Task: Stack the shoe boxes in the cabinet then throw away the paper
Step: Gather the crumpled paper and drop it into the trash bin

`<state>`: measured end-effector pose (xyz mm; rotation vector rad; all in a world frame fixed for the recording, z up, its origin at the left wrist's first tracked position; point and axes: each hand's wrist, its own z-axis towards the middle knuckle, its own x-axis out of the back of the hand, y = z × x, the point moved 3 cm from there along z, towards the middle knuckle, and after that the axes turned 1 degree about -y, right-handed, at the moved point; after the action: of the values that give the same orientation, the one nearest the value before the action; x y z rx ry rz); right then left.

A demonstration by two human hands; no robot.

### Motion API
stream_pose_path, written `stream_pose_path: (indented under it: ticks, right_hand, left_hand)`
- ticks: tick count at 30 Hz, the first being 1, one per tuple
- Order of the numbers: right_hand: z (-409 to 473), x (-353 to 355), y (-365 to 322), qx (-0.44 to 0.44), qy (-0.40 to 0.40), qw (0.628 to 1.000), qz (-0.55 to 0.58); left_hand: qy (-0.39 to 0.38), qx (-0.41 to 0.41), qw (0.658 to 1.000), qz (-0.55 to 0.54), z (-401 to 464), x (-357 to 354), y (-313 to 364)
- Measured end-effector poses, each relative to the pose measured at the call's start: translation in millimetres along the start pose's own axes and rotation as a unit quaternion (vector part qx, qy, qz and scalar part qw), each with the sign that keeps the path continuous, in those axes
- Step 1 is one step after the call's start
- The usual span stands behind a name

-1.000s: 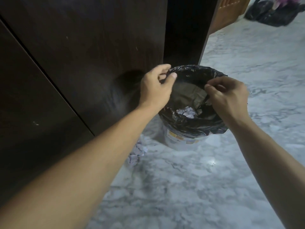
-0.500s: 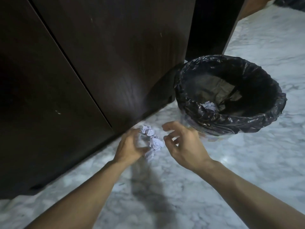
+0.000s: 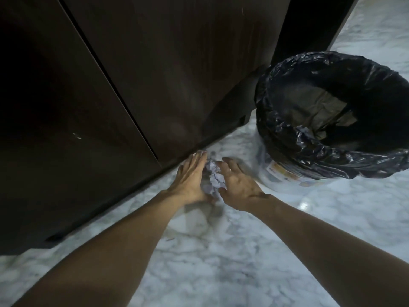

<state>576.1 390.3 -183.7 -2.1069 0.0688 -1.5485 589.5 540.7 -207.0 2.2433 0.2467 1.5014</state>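
Observation:
Crumpled white paper (image 3: 213, 178) lies on the marble floor at the foot of the dark cabinet (image 3: 155, 74). My left hand (image 3: 192, 178) presses against its left side with straight fingers. My right hand (image 3: 238, 185) cups its right side, fingers spread and lightly bent. The paper is squeezed between both palms. To the right stands a bin (image 3: 283, 173) lined with a black bag (image 3: 332, 156), a bit of white paper (image 3: 303, 131) showing inside. No shoe boxes are visible; the cabinet doors are closed.
The marble floor (image 3: 243, 251) spreads across the foreground and to the right of the bin. The cabinet's base edge runs diagonally just behind my hands. A darker gap (image 3: 309, 23) lies beside the cabinet, behind the bin.
My hands left the bin liner's rim, dropped to the floor and closed in on the crumpled paper from both sides. The view tilted downward and closer.

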Motion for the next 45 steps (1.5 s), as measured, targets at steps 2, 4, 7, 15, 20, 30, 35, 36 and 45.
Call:
stream_pose_path:
  ticks: [2, 4, 7, 15, 20, 30, 35, 36, 45]
  right_hand:
    - [7.3, -2.0, 1.4, -0.001, -0.002, 1.0, 0.003]
    - [13.6, -2.4, 2.3, 0.004, -0.013, 1.0, 0.006]
    - [17.6, -2.5, 3.1, 0.019, -0.036, 0.999, 0.008]
    - [8.9, -10.8, 4.9, 0.036, -0.049, 0.997, -0.048]
    - [7.2, -11.0, 2.7, 0.015, -0.052, 0.997, -0.061]
    - [29.8, -15.1, -4.4, 0.031, -0.093, 0.986, -0.133]
    - [8.9, -22.6, 2.3, 0.05, -0.07, 0.991, -0.099]
    - [4.3, -21.7, 2.5, 0.053, -0.06, 0.993, -0.091]
    - [-58.4, 72.7, -33.9, 0.059, 0.103, 0.993, 0.025]
  left_hand:
    - [-0.007, -0.001, 1.0, -0.008, 7.2, -2.2, -6.1]
    - [0.019, -0.018, 1.0, -0.017, 9.8, -5.6, -14.0]
    - [0.071, -0.058, 0.993, -0.07, 4.6, -8.4, -23.2]
    - [0.175, -0.04, 0.98, -0.082, -37.2, -19.3, -25.3]
    - [0.171, -0.012, 0.984, -0.057, -45.7, -21.2, -21.9]
    - [0.159, 0.034, 0.986, -0.017, -60.0, -36.7, -18.1]
    - [0.181, 0.03, 0.983, -0.018, -65.7, -36.1, -20.5]
    - [0.188, 0.027, 0.981, -0.033, -66.6, -33.8, -20.5]
    - [0.313, -0.068, 0.94, -0.12, -64.2, 29.2, 36.2]
